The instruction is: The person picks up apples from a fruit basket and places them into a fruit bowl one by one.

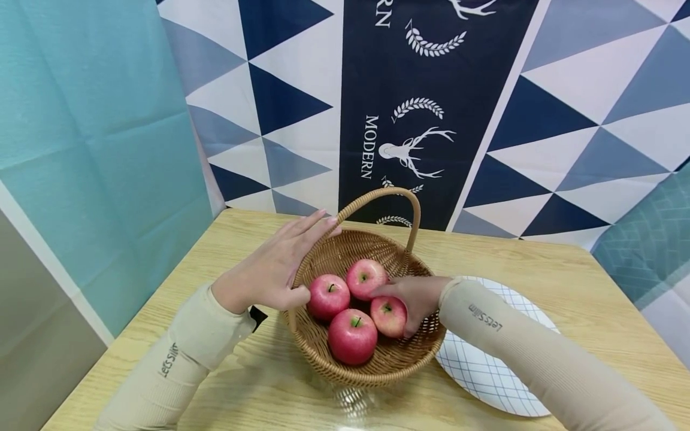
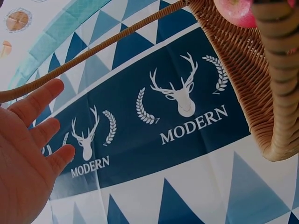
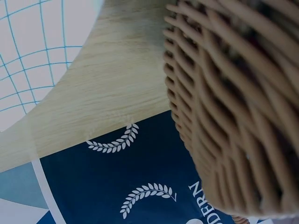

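A brown wicker basket (image 1: 366, 378) with a tall arched handle (image 1: 416, 221) holds several red apples, among them a front apple (image 1: 351, 338), a left apple (image 1: 327, 297) and a back apple (image 1: 366, 277). My right hand (image 1: 417, 297) reaches in over the right rim and grips the right-hand apple (image 1: 386, 317), thumb and fingers on opposite sides of it. Along the left side, my left hand (image 1: 280, 263) lies against the handle and rim with its fingers straight. In the left wrist view the left hand (image 2: 28, 149) shows spread fingers by the handle. The basket's wall hides the right hand in the right wrist view.
A round white plate-like mat (image 1: 485, 374) with blue grid lines lies to the basket's right, partly under the right forearm. The wooden table (image 1: 253, 383) meets a patterned cloth (image 1: 291, 161) at the back. A teal cloth (image 1: 97, 131) hangs at the left.
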Motion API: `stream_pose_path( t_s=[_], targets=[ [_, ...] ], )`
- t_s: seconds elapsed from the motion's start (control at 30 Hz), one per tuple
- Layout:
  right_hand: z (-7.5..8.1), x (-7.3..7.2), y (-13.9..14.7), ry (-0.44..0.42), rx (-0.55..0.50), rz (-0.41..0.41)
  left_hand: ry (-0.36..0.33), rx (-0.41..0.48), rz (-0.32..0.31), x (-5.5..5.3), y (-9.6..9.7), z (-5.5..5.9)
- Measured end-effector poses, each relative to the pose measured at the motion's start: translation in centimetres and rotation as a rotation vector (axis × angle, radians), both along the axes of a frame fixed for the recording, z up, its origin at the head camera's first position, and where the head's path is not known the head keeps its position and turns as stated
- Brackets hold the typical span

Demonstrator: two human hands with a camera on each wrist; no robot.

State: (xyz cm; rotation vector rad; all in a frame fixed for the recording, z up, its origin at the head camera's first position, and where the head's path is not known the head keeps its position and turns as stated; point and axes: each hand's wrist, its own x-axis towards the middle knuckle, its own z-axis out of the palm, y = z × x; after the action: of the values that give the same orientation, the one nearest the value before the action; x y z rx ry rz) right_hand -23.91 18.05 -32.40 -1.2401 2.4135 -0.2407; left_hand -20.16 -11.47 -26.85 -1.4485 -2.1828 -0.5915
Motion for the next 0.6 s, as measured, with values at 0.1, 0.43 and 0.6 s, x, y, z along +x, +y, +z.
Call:
stream_pose_path(
  t_s=[0.1, 0.43, 0.6],
  targets=[
    [-0.1, 0.0, 0.2, -0.013, 0.001, -0.011, -0.003, 0.000, 0.001, 0.0, 0.0, 0.0],
    [2.8, -1.5, -0.3, -0.501, 0.102, -0.150, -0.019, 0.002, 0.025, -0.1, -0.2, 0.0],
    [3.8, -2.2, -1.8, -0.529, 0.244, -0.143, -0.006, 0.011, 0.012, -0.3, -0.1, -0.1]
  ],
)
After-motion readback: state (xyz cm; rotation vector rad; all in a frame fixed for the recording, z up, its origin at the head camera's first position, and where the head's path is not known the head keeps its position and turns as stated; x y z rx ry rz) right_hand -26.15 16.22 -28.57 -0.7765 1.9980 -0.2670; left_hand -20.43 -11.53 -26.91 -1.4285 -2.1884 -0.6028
